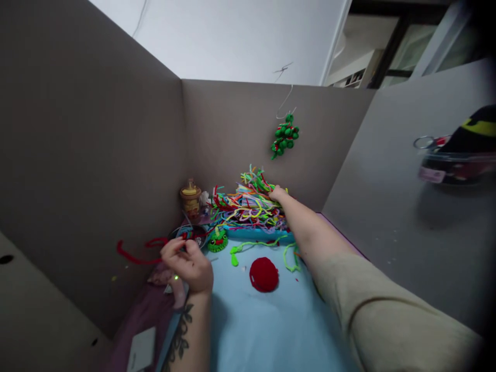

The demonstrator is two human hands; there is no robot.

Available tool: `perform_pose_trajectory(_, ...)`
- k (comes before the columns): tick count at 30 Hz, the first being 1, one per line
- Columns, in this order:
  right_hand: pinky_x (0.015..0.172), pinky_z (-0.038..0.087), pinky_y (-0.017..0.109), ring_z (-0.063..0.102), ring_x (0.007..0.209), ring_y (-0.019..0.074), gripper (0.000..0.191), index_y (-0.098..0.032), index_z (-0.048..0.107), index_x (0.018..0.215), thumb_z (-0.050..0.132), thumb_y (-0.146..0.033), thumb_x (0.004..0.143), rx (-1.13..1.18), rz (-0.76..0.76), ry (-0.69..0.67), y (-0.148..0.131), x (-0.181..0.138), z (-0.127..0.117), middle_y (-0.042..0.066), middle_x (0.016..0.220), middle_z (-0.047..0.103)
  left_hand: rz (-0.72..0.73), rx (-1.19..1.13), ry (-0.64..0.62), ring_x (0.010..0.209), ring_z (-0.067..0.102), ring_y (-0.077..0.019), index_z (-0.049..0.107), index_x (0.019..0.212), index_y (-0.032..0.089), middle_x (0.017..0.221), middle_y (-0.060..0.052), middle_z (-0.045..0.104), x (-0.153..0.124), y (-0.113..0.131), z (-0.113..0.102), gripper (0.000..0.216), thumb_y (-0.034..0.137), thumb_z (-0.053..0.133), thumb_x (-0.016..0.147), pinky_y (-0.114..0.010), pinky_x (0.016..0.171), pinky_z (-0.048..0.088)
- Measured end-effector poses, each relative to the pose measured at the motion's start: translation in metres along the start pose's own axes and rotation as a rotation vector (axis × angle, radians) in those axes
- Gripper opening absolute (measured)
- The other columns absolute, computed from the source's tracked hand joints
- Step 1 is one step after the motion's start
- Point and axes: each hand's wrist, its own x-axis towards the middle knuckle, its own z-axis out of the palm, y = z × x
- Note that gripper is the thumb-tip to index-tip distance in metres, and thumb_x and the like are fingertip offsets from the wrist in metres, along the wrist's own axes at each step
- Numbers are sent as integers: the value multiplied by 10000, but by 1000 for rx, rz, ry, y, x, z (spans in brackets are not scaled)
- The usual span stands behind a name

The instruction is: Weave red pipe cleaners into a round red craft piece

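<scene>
My left hand (189, 266) is raised on the left side of the table, thumb and fingers pinched together. From the pinch a red pipe cleaner (134, 258) curves out to the left. My right arm stretches far forward, and my right hand (278, 194) is at the back of a heap of multicoloured pipe cleaners (248, 204). Its fingers are partly hidden among the stems, so their grip is unclear. A flat, round red piece (264, 274) lies on the blue cloth between my arms. Behind it sits a small green frog-like piece (217, 241).
Grey panels (232, 119) enclose the table. A green beaded-looking bunch (285, 137) hangs from wire at the back. A dark bowl (199, 235), a brown pot (191, 201) and a white box (141, 349) stand left. Bright green stems (234, 257) lie mid-table. A holder (457, 165) hangs right.
</scene>
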Motion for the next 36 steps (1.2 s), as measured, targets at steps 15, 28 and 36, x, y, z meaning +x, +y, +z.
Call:
perform_pose_trajectory(15, 1021, 384, 388, 506, 1205, 224, 487, -274, 462, 1309, 467, -490, 872, 693, -1129, -333, -28, -234, -42, 63, 1273, 570, 526, -1, -1217, 866, 560, -236, 655, 887, 216, 867, -92, 615, -55, 21, 14, 159, 209, 506, 831, -402, 792, 448)
perform_pose_trajectory(28, 838, 525, 454, 669, 919, 233, 656, -296, 190, 1421, 512, -417, 863, 1594, -355, -176, 39, -331, 35, 94, 1046, 667, 355, -15, -1536, 810, 579, -212, 657, 783, 209, 790, -70, 639, -101, 48, 14, 127, 227, 531, 782, -342, 799, 421)
perform_pose_trajectory(36, 859, 518, 508, 672, 918, 245, 692, -352, 255, 1398, 595, -303, 797, 1696, -314, -137, 55, -342, 35, 64, 996, 670, 428, -1, -1555, 828, 582, -229, 676, 839, 195, 792, -86, 632, -104, 52, 12, 191, 275, 502, 849, -364, 782, 431)
